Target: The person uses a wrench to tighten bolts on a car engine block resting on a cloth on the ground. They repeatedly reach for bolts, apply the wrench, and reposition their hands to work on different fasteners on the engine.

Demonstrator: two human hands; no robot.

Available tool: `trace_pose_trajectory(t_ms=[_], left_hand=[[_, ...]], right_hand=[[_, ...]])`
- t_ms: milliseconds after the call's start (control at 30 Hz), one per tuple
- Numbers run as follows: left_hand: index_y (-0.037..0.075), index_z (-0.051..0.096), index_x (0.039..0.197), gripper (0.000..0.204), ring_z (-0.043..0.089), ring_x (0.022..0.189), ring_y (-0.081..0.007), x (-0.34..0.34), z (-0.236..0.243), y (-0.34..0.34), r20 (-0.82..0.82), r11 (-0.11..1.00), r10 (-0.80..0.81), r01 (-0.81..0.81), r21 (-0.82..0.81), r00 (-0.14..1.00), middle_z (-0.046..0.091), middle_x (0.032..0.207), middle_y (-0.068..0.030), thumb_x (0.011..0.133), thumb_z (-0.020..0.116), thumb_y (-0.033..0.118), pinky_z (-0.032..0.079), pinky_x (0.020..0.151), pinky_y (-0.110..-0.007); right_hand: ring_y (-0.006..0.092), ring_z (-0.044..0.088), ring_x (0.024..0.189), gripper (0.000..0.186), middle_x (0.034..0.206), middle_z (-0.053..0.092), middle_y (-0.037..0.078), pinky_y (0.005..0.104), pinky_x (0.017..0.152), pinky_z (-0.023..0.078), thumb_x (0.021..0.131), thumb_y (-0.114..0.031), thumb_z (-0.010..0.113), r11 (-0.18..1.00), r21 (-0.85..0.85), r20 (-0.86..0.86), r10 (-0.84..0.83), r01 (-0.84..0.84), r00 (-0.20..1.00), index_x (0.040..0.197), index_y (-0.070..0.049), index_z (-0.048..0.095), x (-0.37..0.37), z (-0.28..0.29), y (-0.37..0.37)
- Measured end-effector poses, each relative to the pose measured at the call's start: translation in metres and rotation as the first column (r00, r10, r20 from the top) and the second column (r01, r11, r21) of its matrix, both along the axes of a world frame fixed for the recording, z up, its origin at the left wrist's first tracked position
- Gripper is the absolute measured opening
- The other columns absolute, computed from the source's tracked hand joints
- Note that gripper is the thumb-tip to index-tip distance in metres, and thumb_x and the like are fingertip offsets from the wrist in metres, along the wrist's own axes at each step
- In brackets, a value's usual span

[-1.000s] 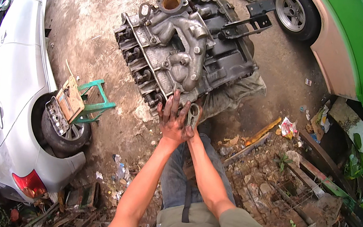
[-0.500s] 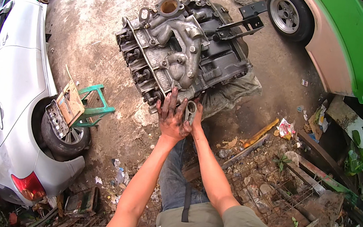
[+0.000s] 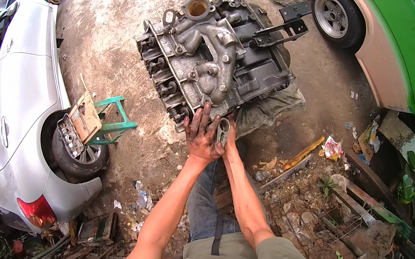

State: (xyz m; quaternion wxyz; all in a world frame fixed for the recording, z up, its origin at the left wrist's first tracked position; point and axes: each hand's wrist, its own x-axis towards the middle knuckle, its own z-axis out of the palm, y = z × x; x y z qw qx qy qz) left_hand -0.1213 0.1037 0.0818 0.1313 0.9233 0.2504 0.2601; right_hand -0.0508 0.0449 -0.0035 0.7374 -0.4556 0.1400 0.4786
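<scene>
In front of me a large grey engine point(image 3: 204, 57) rests low over the ground, with a cast metal manifold point(image 3: 222, 65) on top. My left hand point(image 3: 203, 137) lies against its near end, dirty fingers spread and pointing away from me. Just right of it is a grey ring-ended metal part point(image 3: 224, 130); whether it is joined to the engine I cannot tell. My right hand point(image 3: 231, 137) closes around the right side of this part, its fingers partly hidden. My left thumb touches the part's lower end. Soot or grease darkens the left fingers.
A silver car point(image 3: 23, 82) stands at left, beside a green stool point(image 3: 115, 122) and a loose wheel point(image 3: 88, 163). A green and pink vehicle point(image 3: 413, 63) fills the far right. Grey sheeting point(image 3: 274, 109) lies under the engine; wood planks point(image 3: 351, 202) and litter cover the right ground.
The whole view has shifted slightly, so everything sits a little further right. Against the engine, both hands keep nearly the same places.
</scene>
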Motion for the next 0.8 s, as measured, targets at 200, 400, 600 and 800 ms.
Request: trace_pose_trajectory(t_ms=[200, 400, 600, 800], left_hand=[[0.009, 0.065, 0.122, 0.065, 0.033, 0.144, -0.0334, 0.001, -0.001, -0.001, -0.024, 1.0, 0.002, -0.002, -0.004, 1.0, 0.049, 0.149, -0.0158, 0.098, 0.02, 0.05, 0.011, 0.119, -0.052], [0.01, 0.064, 0.127, 0.061, 0.033, 0.144, -0.031, -0.001, 0.0, 0.002, 0.008, 1.0, -0.014, 0.014, -0.023, 1.0, 0.048, 0.151, -0.0113, 0.096, 0.028, 0.048, 0.012, 0.119, -0.052], [0.009, 0.064, 0.129, 0.061, 0.031, 0.146, -0.0306, -0.003, 0.004, 0.001, -0.013, 0.999, -0.021, 0.021, -0.032, 1.0, 0.048, 0.151, -0.009, 0.095, 0.029, 0.046, 0.012, 0.119, -0.052], [0.008, 0.064, 0.128, 0.061, 0.033, 0.145, -0.0308, -0.001, 0.004, 0.001, 0.019, 0.999, -0.028, 0.028, -0.02, 0.999, 0.051, 0.149, -0.008, 0.095, 0.029, 0.045, 0.014, 0.119, -0.052]], right_hand=[[0.0189, 0.066, 0.096, 0.037, 0.107, 0.068, 0.006, 0.0336, 0.08, 0.055, 0.106, -0.03, 0.033, 1.0, 0.019, -0.108, 0.026, -0.024, 0.994, 0.112, -0.007, 0.061, -0.001, 0.02, -0.001], [0.0187, 0.065, 0.101, 0.033, 0.115, 0.066, 0.007, 0.0337, 0.087, 0.054, 0.106, -0.025, 0.033, 0.986, 0.166, -0.059, 0.027, -0.017, 0.998, 0.117, -0.008, 0.059, -0.012, -0.014, -0.011], [0.0177, 0.065, 0.097, 0.02, 0.109, 0.067, 0.005, 0.0313, 0.086, 0.053, 0.101, -0.012, 0.049, 0.999, 0.042, 0.275, -0.043, 0.033, 0.961, 0.113, -0.003, 0.061, -0.033, -0.052, -0.02], [0.0265, 0.067, 0.087, 0.02, 0.098, 0.069, 0.017, 0.0379, 0.08, 0.052, 0.096, -0.009, 0.056, 0.841, -0.54, 0.707, 0.475, -0.034, 0.524, 0.107, 0.005, 0.066, 0.014, -0.044, -0.036]])
